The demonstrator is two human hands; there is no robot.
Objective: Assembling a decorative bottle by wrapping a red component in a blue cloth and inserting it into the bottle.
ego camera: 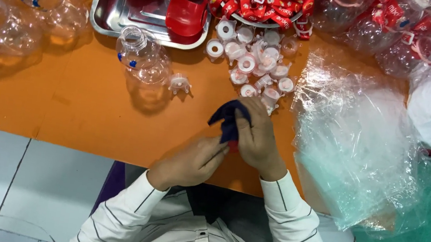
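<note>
Two hands at the near edge of the orange tabletop [81,106]: left hand [192,163] and right hand [255,138] pinching a dark blue cloth [230,118], a red bit beneath mostly hidden. Beyond, ringed by white caps [252,64], one clear plastic bottle [142,59], a steel tray [112,9] of red pieces. Rightward, crinkled clear plastic bags [354,142], cut off at frame edge.

Both hands, left hand [192,160], right hand [256,135], gripping dark blue cloth [229,118], orange table [82,101]
</note>
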